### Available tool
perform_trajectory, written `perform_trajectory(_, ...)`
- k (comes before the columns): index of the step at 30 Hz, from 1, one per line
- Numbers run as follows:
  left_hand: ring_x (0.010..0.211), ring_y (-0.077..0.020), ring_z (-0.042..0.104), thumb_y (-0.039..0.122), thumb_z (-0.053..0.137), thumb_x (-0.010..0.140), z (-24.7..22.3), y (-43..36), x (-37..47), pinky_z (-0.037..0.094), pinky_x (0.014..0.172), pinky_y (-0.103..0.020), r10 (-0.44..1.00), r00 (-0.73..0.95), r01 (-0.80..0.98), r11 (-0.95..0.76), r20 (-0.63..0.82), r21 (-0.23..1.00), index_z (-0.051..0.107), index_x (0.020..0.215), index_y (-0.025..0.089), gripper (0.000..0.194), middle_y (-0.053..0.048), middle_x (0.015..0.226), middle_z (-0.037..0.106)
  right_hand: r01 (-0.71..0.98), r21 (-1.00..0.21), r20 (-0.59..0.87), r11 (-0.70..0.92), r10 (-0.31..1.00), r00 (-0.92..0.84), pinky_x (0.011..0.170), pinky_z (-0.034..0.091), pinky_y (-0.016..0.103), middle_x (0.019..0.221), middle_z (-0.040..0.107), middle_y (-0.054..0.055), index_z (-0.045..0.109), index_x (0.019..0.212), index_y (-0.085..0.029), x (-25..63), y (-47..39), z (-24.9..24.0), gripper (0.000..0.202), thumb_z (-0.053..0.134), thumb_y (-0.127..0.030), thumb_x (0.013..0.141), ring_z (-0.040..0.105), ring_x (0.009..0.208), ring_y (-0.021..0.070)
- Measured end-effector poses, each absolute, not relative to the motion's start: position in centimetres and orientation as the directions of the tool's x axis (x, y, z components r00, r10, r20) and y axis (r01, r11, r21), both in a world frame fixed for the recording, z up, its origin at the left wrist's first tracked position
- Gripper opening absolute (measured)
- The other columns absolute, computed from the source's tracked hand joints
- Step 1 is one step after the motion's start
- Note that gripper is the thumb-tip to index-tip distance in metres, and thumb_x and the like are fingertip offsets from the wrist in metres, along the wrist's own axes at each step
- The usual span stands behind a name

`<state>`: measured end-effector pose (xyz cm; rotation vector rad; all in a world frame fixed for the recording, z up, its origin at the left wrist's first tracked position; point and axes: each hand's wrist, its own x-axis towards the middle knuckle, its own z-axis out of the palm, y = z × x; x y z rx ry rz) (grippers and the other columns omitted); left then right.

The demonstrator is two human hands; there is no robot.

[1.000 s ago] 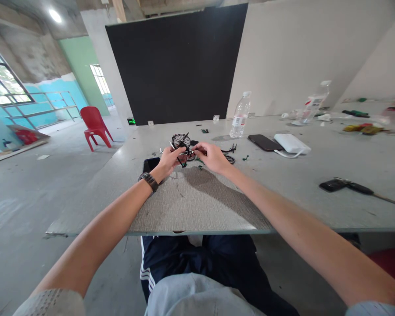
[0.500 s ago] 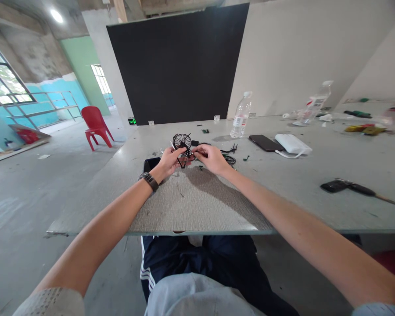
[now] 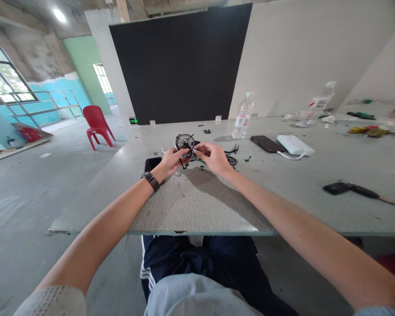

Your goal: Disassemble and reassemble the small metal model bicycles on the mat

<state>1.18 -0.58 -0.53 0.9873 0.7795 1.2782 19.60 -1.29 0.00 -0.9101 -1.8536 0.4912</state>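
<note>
While the left hand (image 3: 170, 162) grips the bike (image 3: 185, 141) above the tabletop's (image 3: 197, 206) left side, I cannot tell whether the right hand (image 3: 216, 159) grasps it. The bike seems light, stiff, fragile; hold its frame (image 3: 184, 166).

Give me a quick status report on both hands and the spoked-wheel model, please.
Left hand holding spoked-wheel model, wheel uppermost. Right hand close beside it, grip unclear. Loose wheel on table, right of right hand.

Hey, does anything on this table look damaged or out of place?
Yes: the table's front edge has a reddish-brown nick above the dark trousers, perhaps a chip, since it breaks an otherwise pale line. Nothing looks spilled. The black wheeled model in the left hand shows no obvious damage, though fingers partly hide it.
</note>
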Motion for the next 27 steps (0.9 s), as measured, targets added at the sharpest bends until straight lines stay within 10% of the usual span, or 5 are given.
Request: perform_trajectory(27, 0.067, -0.0108, 0.06, 0.007, 0.072, 0.084, -0.5, -1.2, 1.9, 0.048, 0.074, -0.028, 0.976, 0.167, -0.407, -0.058, 0.137, 0.912, 0.068, 0.08, 0.01, 0.007, -0.004, 0.077, 0.067, 0.458, -0.686, 0.578, 0.566, 0.806, -0.129, 0.079, 0.055, 0.041, 0.097, 0.076, 0.012, 0.065, 0.096, -0.023, 19.1, -1.2, -0.8, 0.029, 0.065, -0.051, 0.092, 0.071, 0.088, 0.0267)
